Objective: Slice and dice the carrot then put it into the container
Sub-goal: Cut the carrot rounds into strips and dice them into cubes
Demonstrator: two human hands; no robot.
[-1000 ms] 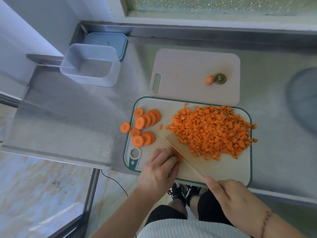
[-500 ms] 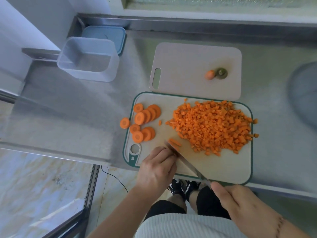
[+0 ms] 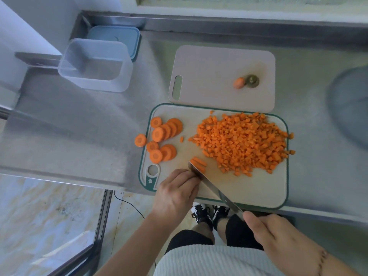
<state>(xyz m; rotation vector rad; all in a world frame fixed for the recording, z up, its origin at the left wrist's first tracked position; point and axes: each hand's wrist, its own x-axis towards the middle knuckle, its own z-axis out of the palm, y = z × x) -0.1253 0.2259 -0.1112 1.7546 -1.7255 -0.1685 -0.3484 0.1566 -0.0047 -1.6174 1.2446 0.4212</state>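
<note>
Head view, steel counter (image 3: pixel 69 136), green-rimmed cutting board (image 3: pixel 258 192), tiled floor (image 3: pixel 49 216)

A single head-worn view looks steeply down from above and behind the green-rimmed cutting board (image 3: pixel 282 188), facing the back wall; the steel counter (image 3: pixel 79 136) fills most of the frame; nearest the lens are the forearms, with legs and floor directly below
</note>
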